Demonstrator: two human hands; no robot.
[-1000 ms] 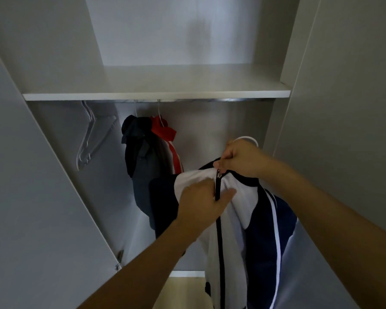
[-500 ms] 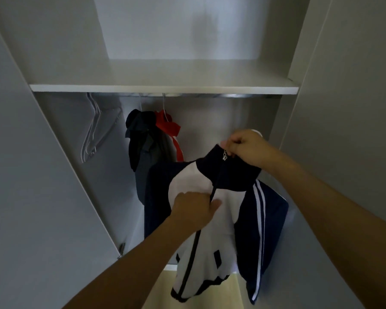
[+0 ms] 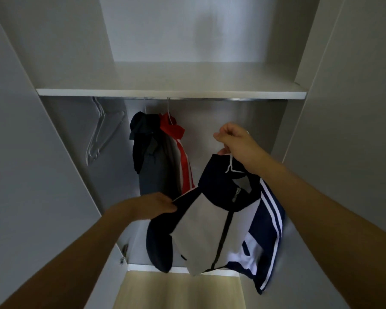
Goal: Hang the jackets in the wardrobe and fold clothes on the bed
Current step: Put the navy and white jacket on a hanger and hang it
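A navy and white zip jacket point(image 3: 212, 228) with striped sleeves hangs on a white hanger point(image 3: 230, 169) in front of the open wardrobe. My right hand point(image 3: 232, 139) grips the hanger's hook, raised below the metal rail point(image 3: 232, 99). My left hand point(image 3: 152, 206) pinches the jacket's left shoulder and holds it out sideways. On the rail hang a dark grey jacket point(image 3: 149, 166) and a red and white striped jacket point(image 3: 178, 150), to the left of the held one.
Several bare white hangers point(image 3: 98, 134) hang at the rail's left end. A white shelf point(image 3: 169, 93) runs above the rail. Wardrobe side panels stand close on both sides. Pale wood floor point(image 3: 178, 291) shows below.
My right hand lifted the hanger higher toward the rail. My left hand left the zip line and moved left to the shoulder, spreading the jacket.
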